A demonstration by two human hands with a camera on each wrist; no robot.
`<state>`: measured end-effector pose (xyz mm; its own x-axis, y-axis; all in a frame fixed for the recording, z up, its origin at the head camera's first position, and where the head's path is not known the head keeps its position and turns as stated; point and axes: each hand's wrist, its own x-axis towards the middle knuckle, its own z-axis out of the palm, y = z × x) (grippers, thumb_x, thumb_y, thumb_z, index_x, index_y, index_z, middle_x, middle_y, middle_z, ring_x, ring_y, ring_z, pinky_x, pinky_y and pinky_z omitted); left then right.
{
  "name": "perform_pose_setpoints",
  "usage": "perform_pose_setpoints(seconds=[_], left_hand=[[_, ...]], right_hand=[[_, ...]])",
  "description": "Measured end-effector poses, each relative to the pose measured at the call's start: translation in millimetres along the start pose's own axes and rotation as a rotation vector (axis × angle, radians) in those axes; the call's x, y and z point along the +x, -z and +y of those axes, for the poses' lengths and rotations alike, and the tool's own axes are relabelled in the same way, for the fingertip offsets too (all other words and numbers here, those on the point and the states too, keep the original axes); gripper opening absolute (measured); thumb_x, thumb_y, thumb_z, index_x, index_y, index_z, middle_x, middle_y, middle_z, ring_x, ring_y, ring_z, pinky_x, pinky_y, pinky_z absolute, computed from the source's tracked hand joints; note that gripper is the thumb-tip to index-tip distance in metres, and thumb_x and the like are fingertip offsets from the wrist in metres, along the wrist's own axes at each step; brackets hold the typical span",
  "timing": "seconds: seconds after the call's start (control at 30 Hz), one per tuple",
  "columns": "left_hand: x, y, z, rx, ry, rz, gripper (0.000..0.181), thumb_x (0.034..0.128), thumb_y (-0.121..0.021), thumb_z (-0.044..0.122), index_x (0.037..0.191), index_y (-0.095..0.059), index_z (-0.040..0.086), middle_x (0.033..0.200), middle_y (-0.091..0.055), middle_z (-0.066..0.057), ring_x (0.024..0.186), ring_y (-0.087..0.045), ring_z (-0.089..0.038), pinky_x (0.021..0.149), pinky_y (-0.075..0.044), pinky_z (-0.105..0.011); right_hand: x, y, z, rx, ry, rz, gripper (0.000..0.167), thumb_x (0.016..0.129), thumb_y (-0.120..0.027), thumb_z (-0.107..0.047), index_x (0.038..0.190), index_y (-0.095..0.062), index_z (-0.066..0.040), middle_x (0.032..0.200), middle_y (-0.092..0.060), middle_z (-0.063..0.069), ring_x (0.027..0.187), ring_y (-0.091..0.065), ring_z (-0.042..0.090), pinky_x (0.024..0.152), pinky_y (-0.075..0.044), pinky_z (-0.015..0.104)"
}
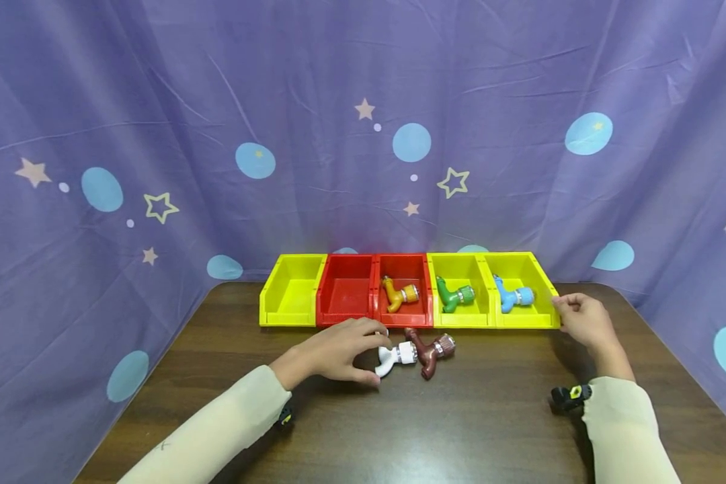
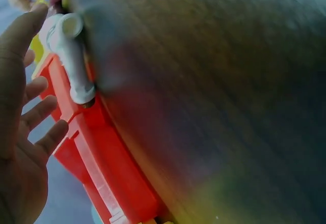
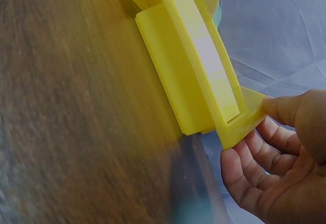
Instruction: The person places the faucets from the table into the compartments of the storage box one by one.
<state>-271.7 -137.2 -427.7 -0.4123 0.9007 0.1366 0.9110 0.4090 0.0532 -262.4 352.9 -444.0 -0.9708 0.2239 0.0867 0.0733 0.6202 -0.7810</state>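
From the head view I had the glossy white tap-shaped piece with a silver collar [image 1: 407, 353] lying on the brown wood-grain surface [image 1: 460, 423], in front of the red plastic bins [image 1: 347, 289] and right beside a dark brown tap-shaped piece [image 1: 428, 353]; whether the two touched I couldn't tell. The left hand [image 1: 341, 349] arched at its near-left side, fingers spread and released, wrapped round nothing, while the right hand [image 1: 587, 326] pinched the outer corner of the bright yellow plastic bin at the row's right end [image 1: 532, 320]. I judged the white piece light and stiff, probably hard plastic, slick enough to roll but not fragile; its narrow body beside the collar looked the surest hold. The left wrist view gave me what the hand partly hid from the head: the hollow round mouth and the dark-tipped opposite end. The right wrist view showed thumb and fingers on opposite sides of the yellow corner, and a pale strip along the bin's front that I couldn't make out from above.
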Motion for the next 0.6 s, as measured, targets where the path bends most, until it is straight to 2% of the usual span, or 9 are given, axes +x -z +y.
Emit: perform_pose_setpoints(seconds=[0.1,0.37,0.6], left_hand=[[1.6,-0.6,1.0,0.028,-0.038,-0.046,0.064,0.0890,-0.072,0.059,0.139,-0.059,0.022,0.142,-0.053,-0.002,0.129,-0.050,-0.017,0.110,-0.042,-0.039],[9.3,-2.0,-0.6,0.094,-0.126,-0.149,0.049,0.0949,-0.066,0.055,0.136,-0.059,0.030,0.137,-0.054,0.000,0.127,-0.051,-0.020,0.108,-0.042,-0.040],[19.6,4.6,-1.5,0.071,-0.090,-0.271,0.048,0.0963,-0.066,0.052,0.141,-0.057,0.037,0.143,-0.051,0.004,0.131,-0.046,-0.018,0.111,-0.041,-0.041]], right_hand=[[-0.2,1.0,0.3,-0.002,-0.011,-0.004,0.044,0.109,-0.045,-0.029,0.123,-0.056,0.011,0.106,-0.062,0.026,0.080,-0.063,0.022,0.064,-0.056,0.028],[0.8,2.3,1.5,0.012,-0.008,-0.009,0.046,0.109,-0.044,-0.030,0.125,-0.055,0.012,0.110,-0.061,0.028,0.082,-0.064,0.024,0.064,-0.057,0.029],[-1.5,0.3,1.2,0.020,-0.020,-0.011,0.050,0.109,-0.044,-0.034,0.124,-0.054,0.012,0.110,-0.060,0.028,0.085,-0.064,0.026,0.067,-0.058,0.032]])
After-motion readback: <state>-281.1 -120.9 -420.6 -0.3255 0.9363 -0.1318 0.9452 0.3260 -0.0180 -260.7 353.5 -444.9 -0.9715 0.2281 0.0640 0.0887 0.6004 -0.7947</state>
